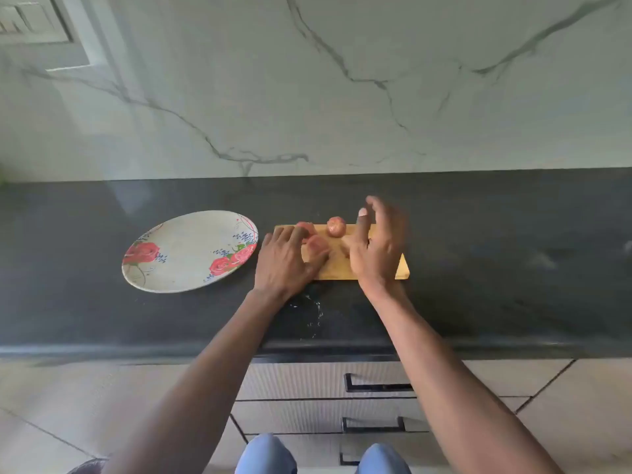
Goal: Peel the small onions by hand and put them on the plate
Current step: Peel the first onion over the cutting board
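Because they are small, round and wrapped in thin papery skin, the onions will probably be light, firm and inclined to roll — a dry outer layer that tears easily, best pinched at the root or tip end where the skin lifts. Three show on the wooden board (362, 270): the far onion (336, 226) lies free near the board's back edge, the middle onion (316, 243) sits just under the left hand's fingertips, and a third onion (305, 226) is half hidden behind those fingers. None lies on the flowered plate (184, 249), which rests on the dark counter (496, 261) just to the left of the board, so by my judgement the peeling has hardly begun. Reaching in from the near side, the left hand (285, 261) is palm down over the board's left end, its fingers bent toward the middle onion; whether they grip it or only touch it I cannot tell — the contact is hidden. Hovering above the board's right half, the right hand (374, 248) is blurred, fingers spread wide and loose, holding nothing, apart from the far onion.
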